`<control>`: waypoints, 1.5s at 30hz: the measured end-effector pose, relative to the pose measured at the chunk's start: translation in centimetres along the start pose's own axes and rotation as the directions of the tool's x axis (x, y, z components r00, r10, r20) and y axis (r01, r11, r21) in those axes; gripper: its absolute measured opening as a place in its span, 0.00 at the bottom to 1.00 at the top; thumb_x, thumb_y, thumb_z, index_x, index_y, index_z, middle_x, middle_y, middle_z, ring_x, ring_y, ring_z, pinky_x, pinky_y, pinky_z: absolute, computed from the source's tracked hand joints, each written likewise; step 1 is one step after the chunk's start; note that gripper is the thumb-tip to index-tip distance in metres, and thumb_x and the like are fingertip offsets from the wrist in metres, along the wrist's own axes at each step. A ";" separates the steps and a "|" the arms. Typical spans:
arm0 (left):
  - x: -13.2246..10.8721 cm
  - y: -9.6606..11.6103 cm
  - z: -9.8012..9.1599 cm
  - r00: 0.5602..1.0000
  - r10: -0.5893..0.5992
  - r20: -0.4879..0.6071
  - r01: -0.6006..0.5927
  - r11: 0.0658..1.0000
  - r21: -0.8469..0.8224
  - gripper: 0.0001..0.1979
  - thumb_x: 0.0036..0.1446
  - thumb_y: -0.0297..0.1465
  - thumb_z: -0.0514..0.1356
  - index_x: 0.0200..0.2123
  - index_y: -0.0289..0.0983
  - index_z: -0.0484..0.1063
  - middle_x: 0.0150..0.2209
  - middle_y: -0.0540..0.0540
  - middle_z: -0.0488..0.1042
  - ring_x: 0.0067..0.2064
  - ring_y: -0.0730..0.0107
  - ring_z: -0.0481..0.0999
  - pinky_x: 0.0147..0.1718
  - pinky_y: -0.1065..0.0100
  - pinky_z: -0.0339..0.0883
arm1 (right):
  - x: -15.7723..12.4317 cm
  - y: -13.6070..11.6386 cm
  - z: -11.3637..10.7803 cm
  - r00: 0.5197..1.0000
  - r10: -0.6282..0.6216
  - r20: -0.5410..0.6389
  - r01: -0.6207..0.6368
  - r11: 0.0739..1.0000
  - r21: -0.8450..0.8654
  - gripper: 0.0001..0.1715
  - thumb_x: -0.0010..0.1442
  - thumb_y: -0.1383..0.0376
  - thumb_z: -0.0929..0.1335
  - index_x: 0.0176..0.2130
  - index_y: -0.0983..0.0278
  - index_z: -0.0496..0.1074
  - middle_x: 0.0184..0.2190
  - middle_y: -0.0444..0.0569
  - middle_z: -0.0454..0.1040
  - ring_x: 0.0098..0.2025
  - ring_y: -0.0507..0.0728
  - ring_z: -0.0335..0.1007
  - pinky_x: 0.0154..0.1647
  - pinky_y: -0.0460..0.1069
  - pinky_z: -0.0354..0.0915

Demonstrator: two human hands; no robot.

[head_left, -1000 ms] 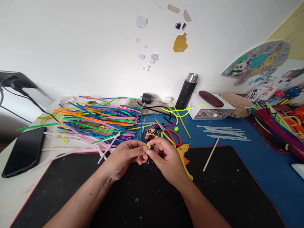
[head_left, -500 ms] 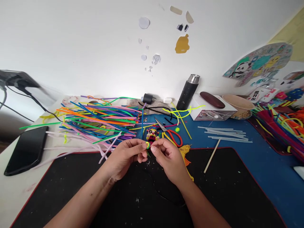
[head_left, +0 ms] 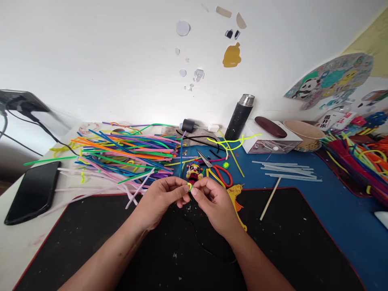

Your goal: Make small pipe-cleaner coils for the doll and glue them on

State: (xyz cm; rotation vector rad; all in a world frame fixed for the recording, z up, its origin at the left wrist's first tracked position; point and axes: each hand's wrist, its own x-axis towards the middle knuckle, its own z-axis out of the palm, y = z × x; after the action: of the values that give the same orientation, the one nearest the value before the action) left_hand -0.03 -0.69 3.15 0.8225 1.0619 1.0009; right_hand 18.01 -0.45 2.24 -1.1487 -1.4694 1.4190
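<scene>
Between the fingertips of both hands is a small curled piece of yellow and green pipe cleaner (head_left: 190, 187). My left hand (head_left: 165, 198) pinches it from the left, thumb against index finger. From the other side my right hand (head_left: 214, 202) closes thumb and index finger on its right edge. Just beyond the fingertips sits a small figure (head_left: 193, 171) with a blue and yellow headpiece, a white and black face and a dark red body. Red-handled scissors (head_left: 222, 174) lie open behind my right hand. A yellow glue gun (head_left: 235, 196) is partly hidden by that hand.
A big heap of coloured pipe cleaners (head_left: 130, 153) covers the left back. A phone (head_left: 33, 192) lies at far left. Glue sticks (head_left: 289, 169) and a thin wooden stick (head_left: 270, 199) are on the right. A black flask (head_left: 239, 117) stands by a white box (head_left: 269, 141).
My fingertips have come closer together on the small curled piece, the right thumb and finger now touching it. More of the figure behind shows. The camera view has shifted slightly.
</scene>
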 end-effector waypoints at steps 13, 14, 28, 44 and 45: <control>-0.3 0.3 0.2 0.999 0.052 0.008 -0.053 0.985 0.161 0.23 0.46 0.49 0.77 0.30 0.36 0.80 0.25 0.48 0.80 0.26 0.71 0.73 0.29 0.69 0.68 | 0.1 -0.2 0.1 0.999 0.037 -0.001 -0.037 0.999 0.015 0.11 0.64 0.57 0.71 0.35 0.62 0.72 0.23 0.38 0.63 0.25 0.51 0.56 0.25 0.47 0.54; -0.3 0.4 0.2 0.998 0.055 0.009 -0.056 0.983 0.172 0.22 0.47 0.49 0.76 0.30 0.36 0.80 0.25 0.48 0.80 0.26 0.71 0.73 0.29 0.69 0.69 | 0.2 -0.2 0.0 0.999 0.040 0.001 -0.040 0.999 0.023 0.11 0.65 0.57 0.71 0.36 0.62 0.72 0.23 0.38 0.62 0.25 0.51 0.55 0.25 0.47 0.53; -0.5 0.6 0.1 0.996 0.087 0.016 -0.088 0.962 0.258 0.19 0.52 0.47 0.73 0.31 0.37 0.79 0.26 0.48 0.80 0.27 0.69 0.74 0.29 0.69 0.71 | 0.3 0.8 -0.3 0.994 0.100 0.051 -0.107 0.981 0.163 0.16 0.63 0.52 0.75 0.36 0.61 0.73 0.21 0.36 0.60 0.21 0.49 0.52 0.21 0.46 0.50; -0.6 0.6 0.1 0.994 0.103 0.023 -0.105 0.948 0.302 0.16 0.54 0.45 0.72 0.32 0.37 0.79 0.27 0.47 0.81 0.28 0.68 0.75 0.30 0.69 0.71 | 0.3 0.6 -0.3 0.992 0.110 0.067 -0.121 0.975 0.185 0.17 0.63 0.52 0.75 0.36 0.62 0.73 0.20 0.35 0.60 0.21 0.49 0.52 0.21 0.46 0.51; -0.6 0.6 0.1 0.994 0.103 0.024 -0.106 0.947 0.303 0.16 0.54 0.45 0.72 0.32 0.37 0.79 0.27 0.47 0.81 0.28 0.68 0.76 0.30 0.69 0.71 | 0.4 0.6 -0.3 0.991 0.111 0.068 -0.122 0.975 0.185 0.17 0.63 0.52 0.75 0.36 0.62 0.73 0.20 0.35 0.60 0.21 0.48 0.52 0.21 0.46 0.51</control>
State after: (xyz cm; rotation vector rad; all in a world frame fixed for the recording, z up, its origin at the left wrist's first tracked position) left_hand -0.22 -1.05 3.87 1.1430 1.1934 0.9332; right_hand 18.25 -0.04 1.65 -1.0976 -1.2908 1.6468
